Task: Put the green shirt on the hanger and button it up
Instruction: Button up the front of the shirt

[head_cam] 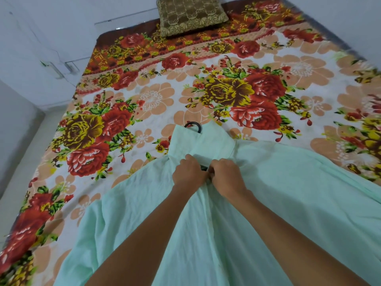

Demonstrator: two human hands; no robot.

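Note:
A pale green shirt (288, 193) lies spread flat on the bed, collar away from me. The black hook of a hanger (193, 125) pokes out past the collar; the rest of the hanger is hidden under the cloth, except a dark bit between my hands. My left hand (188, 174) pinches the left edge of the shirt front just below the collar. My right hand (225, 175) pinches the right edge at the same spot, the two hands touching. The button itself is hidden by my fingers.
The bed is covered by a floral sheet (226, 79) in red, yellow and peach. A brown patterned pillow (190, 15) lies at the head of the bed. White walls stand to the left and behind, with grey floor at the lower left.

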